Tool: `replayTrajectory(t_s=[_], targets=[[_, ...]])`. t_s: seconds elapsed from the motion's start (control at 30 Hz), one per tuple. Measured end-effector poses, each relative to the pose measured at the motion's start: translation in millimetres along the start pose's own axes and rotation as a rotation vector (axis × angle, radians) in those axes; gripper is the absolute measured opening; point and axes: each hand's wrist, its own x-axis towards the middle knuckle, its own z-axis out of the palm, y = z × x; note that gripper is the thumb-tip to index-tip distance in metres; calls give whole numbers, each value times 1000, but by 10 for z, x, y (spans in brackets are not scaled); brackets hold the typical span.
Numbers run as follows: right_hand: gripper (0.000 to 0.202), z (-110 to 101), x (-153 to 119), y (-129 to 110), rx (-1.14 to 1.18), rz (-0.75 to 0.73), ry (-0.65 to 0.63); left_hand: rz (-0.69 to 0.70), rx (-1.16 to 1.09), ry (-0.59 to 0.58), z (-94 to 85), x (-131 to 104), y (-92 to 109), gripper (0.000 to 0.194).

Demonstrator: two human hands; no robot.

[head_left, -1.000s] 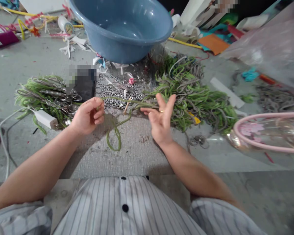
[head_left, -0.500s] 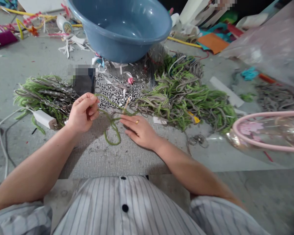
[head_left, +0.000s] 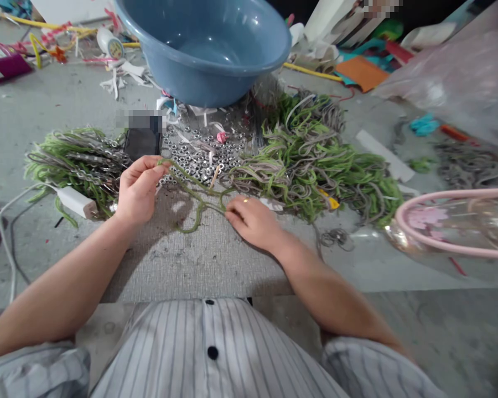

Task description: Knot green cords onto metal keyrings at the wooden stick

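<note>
A green cord [head_left: 198,213] runs between my two hands over the table, with one loop hanging toward me. My left hand [head_left: 139,188] pinches the cord near its end, thumb against the fingers. Over on the other side, my right hand [head_left: 251,221] has its fingers closed on another stretch of the cord, low against the tabletop. Just beyond the cord lies a thin wooden stick with a metal ring [head_left: 216,174] at its tip. Many small metal rings [head_left: 182,149] are scattered behind my hands.
A blue basin [head_left: 207,66] stands at the back. Green and grey cords [head_left: 323,160] are heaped on the right, a bundle with metal parts [head_left: 74,163] on the left. Nearby are a phone [head_left: 141,142], a white charger [head_left: 77,203] and a clear pink-rimmed container [head_left: 460,224] at the right.
My right hand has slid to the right and slightly toward me, its fingers more curled. The cord's loop has become smaller. My left hand has stayed nearly in place.
</note>
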Motion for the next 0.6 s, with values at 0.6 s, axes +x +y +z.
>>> replayTrajectory(t_s=[0.6], targets=[[46,-230,-38,1015,281,383,945,388,976,-98,-31,-70,11,16]])
